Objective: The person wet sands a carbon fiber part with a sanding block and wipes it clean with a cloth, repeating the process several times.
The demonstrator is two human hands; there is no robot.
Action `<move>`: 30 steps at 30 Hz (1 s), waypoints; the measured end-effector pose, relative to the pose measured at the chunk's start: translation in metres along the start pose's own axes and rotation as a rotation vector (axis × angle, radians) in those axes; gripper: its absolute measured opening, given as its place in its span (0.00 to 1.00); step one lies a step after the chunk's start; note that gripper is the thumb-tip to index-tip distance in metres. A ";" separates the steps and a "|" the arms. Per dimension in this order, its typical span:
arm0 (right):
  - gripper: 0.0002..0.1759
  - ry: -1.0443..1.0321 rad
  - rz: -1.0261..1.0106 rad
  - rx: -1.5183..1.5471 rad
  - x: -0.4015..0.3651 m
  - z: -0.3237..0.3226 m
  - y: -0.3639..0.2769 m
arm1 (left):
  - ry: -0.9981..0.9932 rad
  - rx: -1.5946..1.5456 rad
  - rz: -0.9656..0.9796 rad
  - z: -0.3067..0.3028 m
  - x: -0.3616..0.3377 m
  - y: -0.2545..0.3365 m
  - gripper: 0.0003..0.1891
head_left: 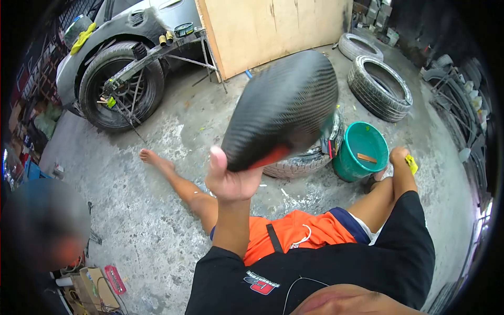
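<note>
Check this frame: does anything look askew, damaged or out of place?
A metal stand sits tilted in front of the car wheel, small cans on its top bar. Pale splashes mark the floor by the tyre. The carbon shell in the left hand looks undamaged. The right hand grips a yellow piece.

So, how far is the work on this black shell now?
Done: the black shell looks smooth and even. In hand: the left hand holds it up; the right hand grips a yellow pad. Left: perhaps its orange edge; hard to tell.
</note>
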State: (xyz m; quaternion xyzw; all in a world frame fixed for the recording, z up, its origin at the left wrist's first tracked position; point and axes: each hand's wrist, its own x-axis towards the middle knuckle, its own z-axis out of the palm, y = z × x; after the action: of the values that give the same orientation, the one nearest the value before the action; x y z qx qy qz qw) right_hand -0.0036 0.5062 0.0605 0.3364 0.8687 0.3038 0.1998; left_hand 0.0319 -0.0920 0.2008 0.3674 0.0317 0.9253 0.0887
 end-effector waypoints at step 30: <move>0.27 -0.416 -0.161 -0.099 -0.056 -0.030 -0.043 | -0.507 1.536 0.359 0.059 -0.027 0.018 0.11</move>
State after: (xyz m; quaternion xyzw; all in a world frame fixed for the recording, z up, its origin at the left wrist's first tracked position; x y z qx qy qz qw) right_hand -0.0018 0.4296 0.0621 0.3111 0.8169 0.2532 0.4145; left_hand 0.0897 -0.1151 0.2278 0.5225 0.5750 0.5351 -0.3316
